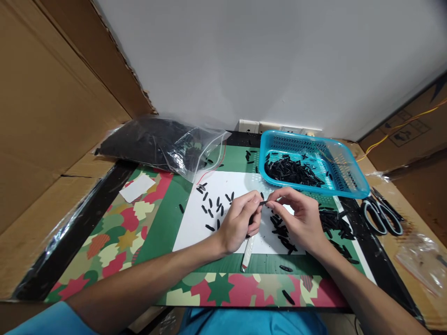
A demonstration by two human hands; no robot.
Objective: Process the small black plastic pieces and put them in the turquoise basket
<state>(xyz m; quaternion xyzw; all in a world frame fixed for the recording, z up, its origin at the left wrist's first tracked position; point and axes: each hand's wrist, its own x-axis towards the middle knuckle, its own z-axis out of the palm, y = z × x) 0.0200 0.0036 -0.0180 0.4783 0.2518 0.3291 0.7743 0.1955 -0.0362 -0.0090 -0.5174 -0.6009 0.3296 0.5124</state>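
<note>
Over the white paper (188,232), my two hands meet around one small black elongated piece (264,203). My left hand (240,218) is curled closed, pinching one end of it between thumb and index finger; more dark material shows under its curled fingers. My right hand (296,214) pinches the other end with thumb and fingertips. Several matching loose black pieces (210,213) lie scattered left of my hands, and a denser group (281,232) lies beneath the right one. A narrow white strip-like object (247,255) rests below my left hand, partly covered by it.
A blue plastic basket (314,190) holding a heap of black pieces stands at the back right. Back left lies a clear zip bag (150,144) full of dark pieces. Scissors (380,216) lie at the right, near a black pile (335,223). Cardboard (52,93) walls the left.
</note>
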